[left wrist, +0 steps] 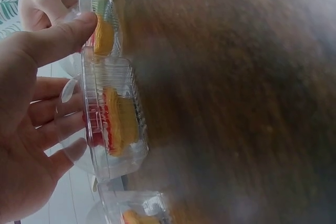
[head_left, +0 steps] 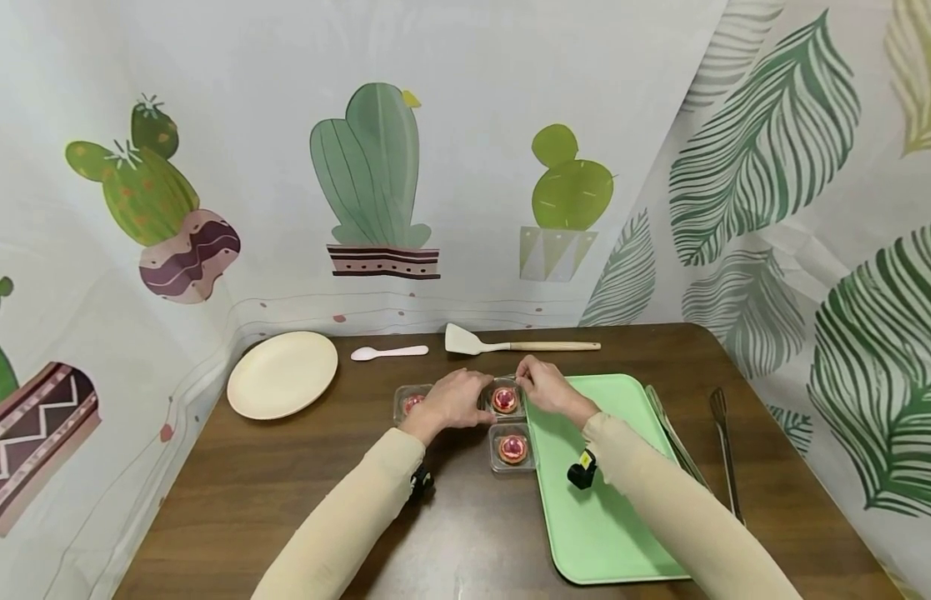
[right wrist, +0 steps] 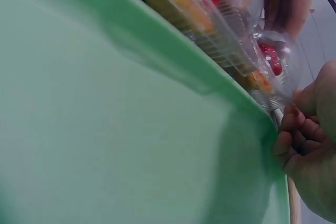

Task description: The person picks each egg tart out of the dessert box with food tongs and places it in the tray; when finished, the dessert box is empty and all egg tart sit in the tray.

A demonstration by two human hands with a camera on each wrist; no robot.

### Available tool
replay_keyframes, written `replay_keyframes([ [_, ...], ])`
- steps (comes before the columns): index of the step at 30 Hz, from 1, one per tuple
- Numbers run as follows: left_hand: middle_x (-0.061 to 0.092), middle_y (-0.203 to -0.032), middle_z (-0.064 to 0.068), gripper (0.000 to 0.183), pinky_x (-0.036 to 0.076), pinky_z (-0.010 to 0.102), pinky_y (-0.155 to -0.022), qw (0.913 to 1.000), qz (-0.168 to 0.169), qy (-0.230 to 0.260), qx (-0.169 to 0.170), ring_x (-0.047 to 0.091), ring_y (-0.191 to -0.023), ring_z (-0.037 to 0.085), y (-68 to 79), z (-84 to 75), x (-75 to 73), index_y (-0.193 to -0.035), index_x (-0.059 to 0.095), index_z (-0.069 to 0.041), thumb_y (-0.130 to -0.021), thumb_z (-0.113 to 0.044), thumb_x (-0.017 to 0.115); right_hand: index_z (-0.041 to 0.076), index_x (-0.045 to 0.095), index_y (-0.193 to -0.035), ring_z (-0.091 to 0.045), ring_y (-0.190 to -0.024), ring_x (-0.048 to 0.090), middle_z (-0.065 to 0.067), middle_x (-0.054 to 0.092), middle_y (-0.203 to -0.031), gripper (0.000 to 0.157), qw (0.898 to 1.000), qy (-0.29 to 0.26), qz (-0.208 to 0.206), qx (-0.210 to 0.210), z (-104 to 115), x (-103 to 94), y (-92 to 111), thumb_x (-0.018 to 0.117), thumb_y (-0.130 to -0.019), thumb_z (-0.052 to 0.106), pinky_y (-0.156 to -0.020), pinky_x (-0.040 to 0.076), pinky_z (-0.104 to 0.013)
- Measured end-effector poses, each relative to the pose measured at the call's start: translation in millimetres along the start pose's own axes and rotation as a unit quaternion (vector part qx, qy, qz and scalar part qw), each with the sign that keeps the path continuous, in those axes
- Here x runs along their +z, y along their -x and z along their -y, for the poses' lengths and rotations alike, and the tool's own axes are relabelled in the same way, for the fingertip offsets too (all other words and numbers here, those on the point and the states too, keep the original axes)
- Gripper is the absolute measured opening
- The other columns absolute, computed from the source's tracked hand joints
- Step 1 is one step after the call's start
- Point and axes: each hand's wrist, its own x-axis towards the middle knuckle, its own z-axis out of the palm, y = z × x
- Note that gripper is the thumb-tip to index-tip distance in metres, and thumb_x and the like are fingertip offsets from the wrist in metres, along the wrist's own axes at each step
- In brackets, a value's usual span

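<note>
- Nearby, a spatula [head_left: 525, 346] and spoon [head_left: 390, 352] lie beyond the boxes; the tray [head_left: 578, 533] borders them rightward.
- My right hand [head_left: 546, 385] pinches the edge of the far tart box [head_left: 504, 399]; my left hand [head_left: 457, 400], fingers loosely extended, is just left of it.
- Another tart box [head_left: 513, 450] sits nearer me.
- Open bench [head_left: 465, 525] stretches toward me, left of the tray's raised rim.

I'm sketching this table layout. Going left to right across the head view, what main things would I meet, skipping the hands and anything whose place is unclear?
Cream plate → pale spoon → nearest boxed tart → green tray → silvery utensil → dark utensil.
</note>
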Motion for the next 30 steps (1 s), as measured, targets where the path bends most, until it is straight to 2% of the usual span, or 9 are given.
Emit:
replay_keyframes([
  [9, 0.064, -0.130, 0.006, 0.078, 0.048, 0.035, -0.102, 1.0000, 0.000, 0.003, -0.002, 0.060, -0.118, 0.025, 0.9, 0.9, 1.8, -0.135, 0.057, -0.008, -0.076, -0.053, 0.078, 0.006, 0.056, -0.096, -0.012, -0.068, 0.055, -0.003, 0.060, -0.079, 0.005, 1.000, 0.009, -0.013, -0.024, -3.0, 1.8, 0.1, 0.058, -0.097, 0.010, -0.061, 0.048, -0.027],
  [16, 0.064, -0.129, 0.005, 0.076, 0.051, 0.035, -0.099, 1.0000, -0.002, 0.003, -0.003, 0.062, -0.116, 0.024, 1.6, 0.2, 0.5, -0.135, 0.057, -0.009, -0.076, -0.051, 0.078, 0.006, 0.055, -0.098, -0.015, -0.074, 0.057, -0.004, 0.061, -0.082, 0.006, 0.999, 0.002, -0.029, -0.043, -6.1, 2.7, 1.8, 0.059, -0.096, 0.009, -0.068, 0.051, -0.030],
  [30, 0.064, -0.130, 0.005, 0.076, 0.052, 0.035, -0.097, 1.0000, 0.000, 0.010, 0.003, 0.063, -0.115, 0.023, 0.7, 0.2, -0.6, -0.136, 0.057, -0.009, -0.075, -0.049, 0.079, 0.008, 0.053, -0.099, -0.011, -0.070, 0.054, -0.001, 0.058, -0.080, 0.005, 0.998, -0.013, -0.007, -0.059, -12.3, 0.0, 1.7, 0.058, -0.097, 0.010, -0.065, 0.047, -0.028],
])
